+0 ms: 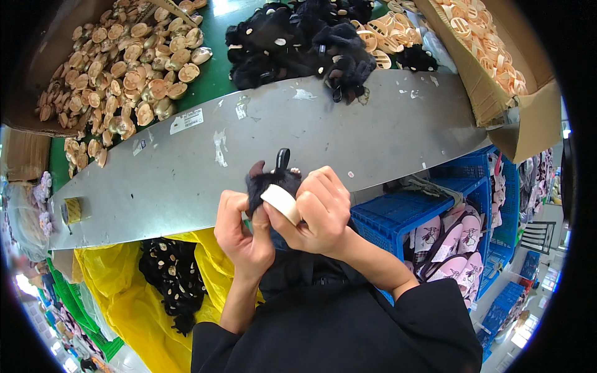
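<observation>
Above the near edge of the grey metal worktop, my two hands are close together. My left hand is closed on a small black plush piece with a brown pointed tip and a black loop on top. My right hand pinches a cream-coloured curved plastic piece against the plush. The fingers hide much of the plush's lower part, and I cannot tell how far the plastic piece sits inside it.
A pile of black plush pieces lies at the back. Gold-and-peach shells fill the back left. A cardboard box holds cream plastic pieces. A yellow bag with more plush hangs below left. Blue crates with pink slippers stand right.
</observation>
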Tool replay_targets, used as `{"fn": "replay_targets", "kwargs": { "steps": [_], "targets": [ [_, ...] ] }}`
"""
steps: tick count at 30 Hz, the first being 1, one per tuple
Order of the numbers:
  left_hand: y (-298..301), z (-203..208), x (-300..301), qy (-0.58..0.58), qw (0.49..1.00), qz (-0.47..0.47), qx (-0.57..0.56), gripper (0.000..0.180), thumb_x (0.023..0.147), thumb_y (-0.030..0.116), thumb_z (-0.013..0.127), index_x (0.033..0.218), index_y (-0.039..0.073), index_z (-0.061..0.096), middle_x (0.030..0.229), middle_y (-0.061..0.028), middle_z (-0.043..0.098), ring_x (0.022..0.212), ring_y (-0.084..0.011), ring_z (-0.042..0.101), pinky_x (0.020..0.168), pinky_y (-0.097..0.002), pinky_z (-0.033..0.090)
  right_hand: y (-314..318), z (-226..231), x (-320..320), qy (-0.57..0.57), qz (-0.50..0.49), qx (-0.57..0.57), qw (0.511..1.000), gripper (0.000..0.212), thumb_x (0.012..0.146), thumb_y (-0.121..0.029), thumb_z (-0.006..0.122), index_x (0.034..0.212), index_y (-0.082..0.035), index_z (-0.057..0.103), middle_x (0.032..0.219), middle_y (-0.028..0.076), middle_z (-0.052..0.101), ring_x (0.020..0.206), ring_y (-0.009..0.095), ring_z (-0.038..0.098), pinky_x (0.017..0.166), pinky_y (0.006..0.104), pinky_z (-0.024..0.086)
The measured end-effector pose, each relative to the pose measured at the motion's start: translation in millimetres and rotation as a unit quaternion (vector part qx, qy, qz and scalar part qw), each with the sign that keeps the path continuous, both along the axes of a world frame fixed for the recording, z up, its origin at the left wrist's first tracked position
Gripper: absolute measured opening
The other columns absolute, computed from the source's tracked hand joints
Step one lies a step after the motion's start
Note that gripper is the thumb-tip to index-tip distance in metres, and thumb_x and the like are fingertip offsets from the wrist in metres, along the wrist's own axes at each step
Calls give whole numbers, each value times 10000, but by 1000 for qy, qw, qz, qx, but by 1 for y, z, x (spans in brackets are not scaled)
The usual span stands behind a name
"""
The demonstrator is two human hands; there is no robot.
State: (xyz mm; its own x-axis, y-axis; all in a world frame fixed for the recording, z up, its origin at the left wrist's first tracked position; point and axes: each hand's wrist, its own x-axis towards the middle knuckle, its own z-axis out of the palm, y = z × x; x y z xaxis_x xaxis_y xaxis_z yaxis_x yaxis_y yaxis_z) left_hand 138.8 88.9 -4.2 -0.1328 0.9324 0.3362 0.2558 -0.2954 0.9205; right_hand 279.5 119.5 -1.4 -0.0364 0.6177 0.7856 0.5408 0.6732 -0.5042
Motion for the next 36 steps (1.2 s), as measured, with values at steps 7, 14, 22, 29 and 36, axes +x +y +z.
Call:
{"fn": "replay_targets", "kwargs": {
  "steps": [7, 14, 22, 29, 36],
  "targets": [
    [7, -7, 10, 105, 994, -33, 21, 141, 868, -8, 710, 885, -3, 570, 797, -122, 520, 678, -265, 518, 598, -341, 433, 10, -22, -7, 326, 147, -218, 908, 270, 1002, -249, 524, 884, -6, 530, 991, 141, 526, 822, 222, 517, 749, 335, 451],
    [6, -17, 8, 48, 997, -61, 17, 139, 894, 5, 686, 892, -6, 548, 810, -115, 497, 679, -246, 481, 599, -332, 413, 12, -11, -12, 164, 113, -221, 955, 146, 973, -70, 420, 1019, 6, 536, 947, 169, 530, 801, 317, 563, 748, 397, 488],
    [3, -17, 4, 59, 996, -66, 4, 156, 870, 32, 710, 859, 14, 556, 764, -87, 449, 642, -206, 435, 569, -302, 359, 33, -25, -11, 165, 6, -284, 945, 115, 1018, -111, 474, 983, -31, 550, 745, 157, 580, 638, 351, 611, 608, 399, 481],
    [-41, 20, -103, 52, 974, 202, -92, 271, 812, 16, 664, 800, 118, 412, 762, 26, 452, 690, -58, 477, 646, -210, 467, 18, -19, -16, 255, 79, -296, 917, 105, 996, -122, 550, 1025, -34, 602, 795, 41, 573, 624, 105, 507, 597, 259, 433],
    [-85, 39, -173, 172, 932, 299, -109, 342, 695, 71, 482, 1030, -1, 497, 991, -81, 450, 917, -196, 410, 926, -304, 354, 1, 58, -24, 524, 149, -116, 831, 66, 1046, -174, 488, 1053, -120, 527, 819, -2, 425, 640, 120, 412, 620, 315, 399]
  ]
}}
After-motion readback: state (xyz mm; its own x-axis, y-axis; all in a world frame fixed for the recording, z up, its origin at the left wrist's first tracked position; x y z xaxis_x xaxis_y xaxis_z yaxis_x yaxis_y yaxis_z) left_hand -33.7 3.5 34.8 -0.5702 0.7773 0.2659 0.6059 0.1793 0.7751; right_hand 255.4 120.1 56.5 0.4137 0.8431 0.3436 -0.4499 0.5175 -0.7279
